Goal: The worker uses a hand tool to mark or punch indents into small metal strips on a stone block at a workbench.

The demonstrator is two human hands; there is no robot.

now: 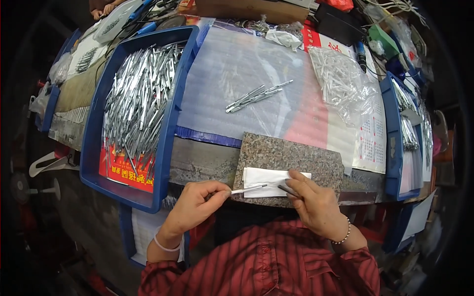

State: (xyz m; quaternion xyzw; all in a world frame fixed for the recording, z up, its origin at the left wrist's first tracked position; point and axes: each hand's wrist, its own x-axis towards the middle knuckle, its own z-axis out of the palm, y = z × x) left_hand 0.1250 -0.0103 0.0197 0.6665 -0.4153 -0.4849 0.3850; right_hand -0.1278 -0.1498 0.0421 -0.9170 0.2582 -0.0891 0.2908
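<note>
My left hand [197, 204] pinches the end of a slim silver metal rod [251, 188], which points right over a folded white tissue or cloth [264, 176]. In my right hand [318, 202] is a short dark stick-like piece [287, 191]; its exact kind does not show. Its tip is close to the rod's free end. Under the white fold lies a speckled granite slab [286, 150] at the table's near edge. Beyond it, a small bunch of similar metal pieces [254, 97] rests on a translucent sheet [212, 84].
At the left a deep blue tray [165, 163] holds a heap of metal pieces [140, 93]. A clear bag of whitish pieces [338, 76] lies at the back right, near another blue bin [390, 143]. A cardboard box [252, 10] stands at the back. Another person's hands [102, 11] show top left.
</note>
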